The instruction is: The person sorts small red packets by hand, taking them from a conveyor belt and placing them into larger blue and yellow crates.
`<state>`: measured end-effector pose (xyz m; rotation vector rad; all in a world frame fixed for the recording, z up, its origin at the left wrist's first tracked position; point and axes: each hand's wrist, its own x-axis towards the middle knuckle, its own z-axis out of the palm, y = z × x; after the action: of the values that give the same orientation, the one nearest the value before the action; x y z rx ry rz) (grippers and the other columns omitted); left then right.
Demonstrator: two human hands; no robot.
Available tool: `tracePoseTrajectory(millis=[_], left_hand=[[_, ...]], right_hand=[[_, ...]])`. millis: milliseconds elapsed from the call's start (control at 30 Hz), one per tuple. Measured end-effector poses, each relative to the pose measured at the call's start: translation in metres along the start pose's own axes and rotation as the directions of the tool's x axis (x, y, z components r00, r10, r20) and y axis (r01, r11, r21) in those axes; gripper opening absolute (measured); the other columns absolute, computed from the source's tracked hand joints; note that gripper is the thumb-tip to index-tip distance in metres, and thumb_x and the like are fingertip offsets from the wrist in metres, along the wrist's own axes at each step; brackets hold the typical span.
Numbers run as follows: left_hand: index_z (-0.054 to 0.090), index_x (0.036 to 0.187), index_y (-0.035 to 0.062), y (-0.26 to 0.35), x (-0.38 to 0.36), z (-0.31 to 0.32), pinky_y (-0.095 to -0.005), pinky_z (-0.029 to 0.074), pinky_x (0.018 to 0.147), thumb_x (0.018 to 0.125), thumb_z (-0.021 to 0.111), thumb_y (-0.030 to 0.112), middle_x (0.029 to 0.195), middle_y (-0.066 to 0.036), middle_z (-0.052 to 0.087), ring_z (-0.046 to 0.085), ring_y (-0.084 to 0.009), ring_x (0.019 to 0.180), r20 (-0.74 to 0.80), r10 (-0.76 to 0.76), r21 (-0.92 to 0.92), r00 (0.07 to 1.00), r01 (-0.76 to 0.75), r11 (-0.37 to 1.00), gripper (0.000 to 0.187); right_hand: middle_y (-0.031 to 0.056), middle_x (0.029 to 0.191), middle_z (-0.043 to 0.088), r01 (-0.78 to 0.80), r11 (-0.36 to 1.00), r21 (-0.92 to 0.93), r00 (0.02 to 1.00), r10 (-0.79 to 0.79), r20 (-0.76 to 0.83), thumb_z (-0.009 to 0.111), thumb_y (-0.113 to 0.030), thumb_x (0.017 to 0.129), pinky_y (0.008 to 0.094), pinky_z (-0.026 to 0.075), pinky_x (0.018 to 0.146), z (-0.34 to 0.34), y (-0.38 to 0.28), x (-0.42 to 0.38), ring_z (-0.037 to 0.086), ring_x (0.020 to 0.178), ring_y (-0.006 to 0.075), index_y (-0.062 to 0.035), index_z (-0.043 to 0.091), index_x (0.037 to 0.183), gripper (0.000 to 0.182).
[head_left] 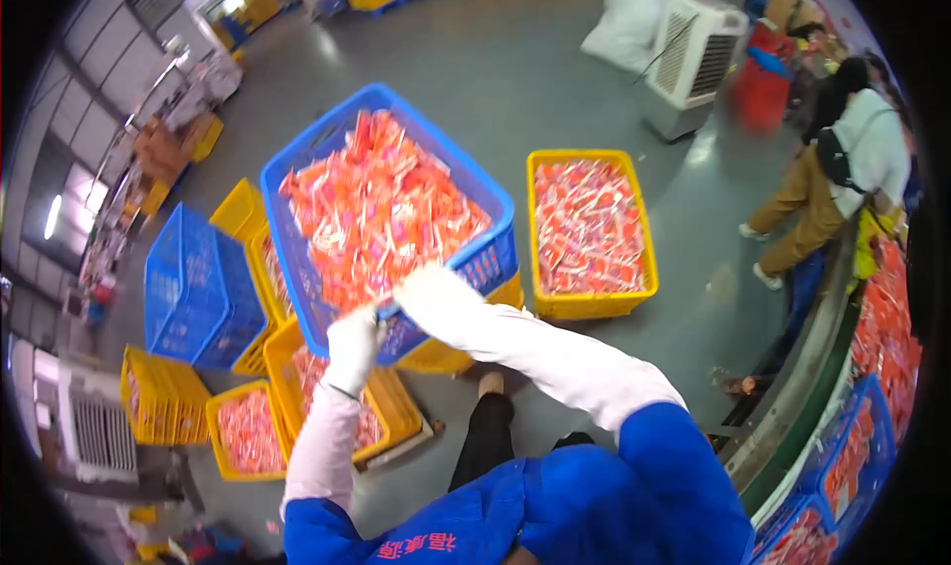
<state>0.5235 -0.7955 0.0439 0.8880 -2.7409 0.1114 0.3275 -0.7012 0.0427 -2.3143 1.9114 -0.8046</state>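
A blue plastic basket point(498, 208) heaped with red-and-white wrapped packets point(381, 208) stands in front of me, raised on yellow crates point(436, 357). White gloves and pale sleeves cover both my hands and forearms. My left hand point(354, 350) is closed around the basket's near rim, at its left part. Close beside it, my right hand point(433, 301) lies over the same rim with its fingers bent down, next to the packets. The fingertips of both hands are partly hidden by the gloves and the rim.
Right of the basket stands a yellow crate point(649, 253) of packets. On the left are empty blue baskets point(203, 288) and yellow crates point(163, 397). A white air cooler point(684, 50) stands farther off. At right, a person point(862, 154) is beside a packet-covered conveyor point(807, 407).
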Motion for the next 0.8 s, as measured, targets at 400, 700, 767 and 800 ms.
tracePoseTrajectory(millis=[400, 700, 767, 800], left_hand=[[0.056, 0.127, 0.0011, -0.085, 0.015, -0.092, -0.0407, 0.051, 0.093, 0.097, 0.058, 0.035, 0.114, -0.016, 0.064, 0.065, -0.0283, 0.105, -0.386, -0.280, -0.888, 0.879, -0.271, 0.372, 0.045], [0.057, 0.128, 0.0014, 0.037, 0.008, 0.143, -0.0405, 0.050, 0.094, 0.097, 0.058, 0.034, 0.116, -0.016, 0.063, 0.063, -0.0283, 0.106, -0.202, -0.130, -0.975, 0.971, -0.212, -0.072, 0.045], [0.057, 0.128, 0.0015, 0.032, 0.009, 0.161, -0.0405, 0.050, 0.095, 0.097, 0.058, 0.034, 0.116, -0.016, 0.063, 0.063, -0.0284, 0.107, -0.149, -0.050, -0.979, 0.988, -0.154, -0.133, 0.045], [0.057, 0.128, 0.0015, 0.047, 0.005, 0.175, -0.0404, 0.050, 0.095, 0.097, 0.058, 0.034, 0.117, -0.016, 0.063, 0.063, -0.0284, 0.107, -0.130, -0.039, -0.974, 0.991, -0.135, -0.181, 0.045]], right_hand=[[0.0120, 0.084, 0.074, -0.044, 0.998, 0.047, 0.809, 0.008, 0.588, 0.081, -0.051, 0.072, 0.0462, 0.054, 0.074, -0.179, -0.020, 0.067, 0.071, 0.085, 0.0344, -0.0096, 0.077, 0.091, 0.045], [0.0090, 0.075, 0.070, -0.111, 0.978, -0.178, 0.780, 0.197, 0.594, 0.082, -0.026, 0.061, 0.0465, 0.054, 0.067, -0.176, 0.019, -0.156, 0.070, 0.076, 0.0316, -0.0145, 0.075, 0.083, 0.026], [0.0066, 0.069, 0.067, -0.086, 0.985, -0.146, 0.851, 0.149, 0.504, 0.080, -0.026, 0.062, 0.0438, 0.051, 0.066, -0.178, 0.037, -0.172, 0.066, 0.071, 0.0307, -0.0141, 0.072, 0.075, 0.019], [0.0059, 0.068, 0.066, -0.141, 0.981, -0.130, 0.812, 0.190, 0.551, 0.078, -0.026, 0.063, 0.0424, 0.050, 0.068, -0.180, 0.047, -0.178, 0.065, 0.069, 0.0303, -0.0135, 0.069, 0.072, 0.018]])
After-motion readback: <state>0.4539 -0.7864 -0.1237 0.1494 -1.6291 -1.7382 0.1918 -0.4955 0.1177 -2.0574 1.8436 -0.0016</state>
